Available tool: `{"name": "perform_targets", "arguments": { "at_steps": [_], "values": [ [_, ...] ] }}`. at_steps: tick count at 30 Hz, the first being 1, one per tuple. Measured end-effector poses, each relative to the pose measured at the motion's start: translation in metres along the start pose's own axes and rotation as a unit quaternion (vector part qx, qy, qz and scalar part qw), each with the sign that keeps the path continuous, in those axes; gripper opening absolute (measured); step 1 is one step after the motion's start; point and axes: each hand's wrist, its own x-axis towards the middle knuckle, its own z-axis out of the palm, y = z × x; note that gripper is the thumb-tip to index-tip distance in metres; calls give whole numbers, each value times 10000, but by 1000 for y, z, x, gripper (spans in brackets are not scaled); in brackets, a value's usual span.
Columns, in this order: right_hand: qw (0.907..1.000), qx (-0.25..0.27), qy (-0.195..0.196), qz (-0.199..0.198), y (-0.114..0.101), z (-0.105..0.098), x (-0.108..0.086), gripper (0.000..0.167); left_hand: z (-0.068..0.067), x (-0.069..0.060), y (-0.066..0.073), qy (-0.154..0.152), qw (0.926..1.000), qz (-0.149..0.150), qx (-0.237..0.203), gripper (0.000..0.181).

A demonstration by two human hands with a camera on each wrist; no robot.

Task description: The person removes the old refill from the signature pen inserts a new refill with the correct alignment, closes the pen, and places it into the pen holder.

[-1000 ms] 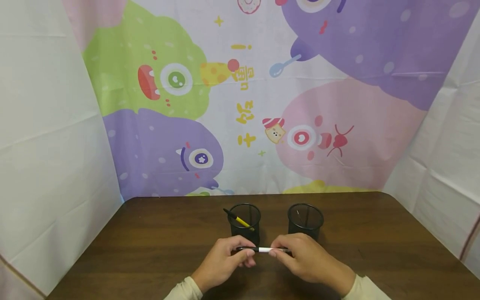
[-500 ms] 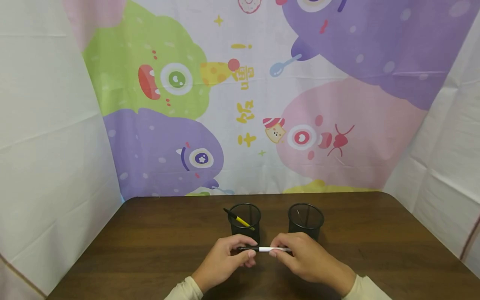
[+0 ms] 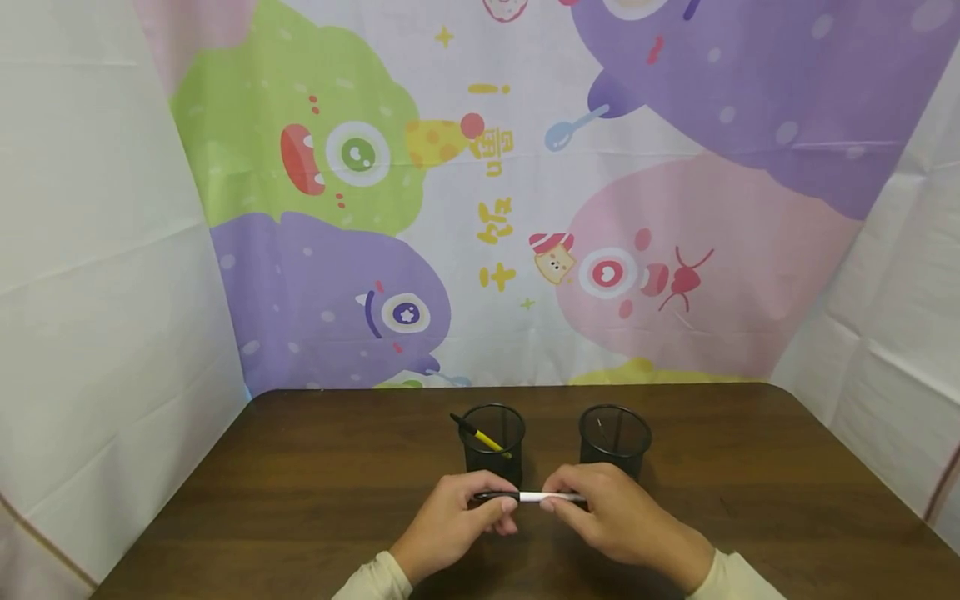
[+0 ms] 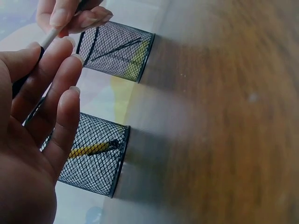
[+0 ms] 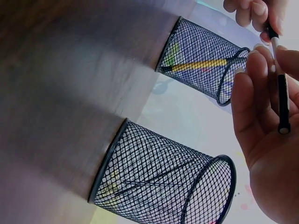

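Observation:
A slim pen (image 3: 532, 497), black at both ends with a white middle, lies level between the two hands in the head view. My left hand (image 3: 456, 517) pinches its black left part between thumb and fingers. My right hand (image 3: 622, 518) pinches the white part towards the other end, whose black tip (image 5: 283, 127) shows in the right wrist view. Just beyond the hands stand two black mesh pen cups. The left cup (image 3: 491, 468) holds a yellow pen with black ends (image 3: 487, 439), leaning to the left. Thin dark lines show in the right cup (image 5: 154, 172); their kind is unclear.
Both cups stand upright on a dark brown wooden table (image 3: 315, 467), with a gap between them. A cartoon-printed cloth (image 3: 510, 333) hangs behind the table. White cloth walls (image 3: 112, 250) close in the left and right sides.
The head view has shifted very slightly. Both hands keep the same grip on the pen, and the cups stand where they were.

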Motion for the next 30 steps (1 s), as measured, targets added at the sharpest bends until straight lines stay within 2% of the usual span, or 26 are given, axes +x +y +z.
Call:
{"name": "perform_targets", "arguments": {
  "at_steps": [14,30],
  "values": [
    [9998,140,103,-86,1,-1,-1,15,0,0,-2,-51,10000,63,31,16],
    [9992,210,218,-243,0,-1,1,22,0,-1,0,-79,10000,-11,-51,16]
  ]
}}
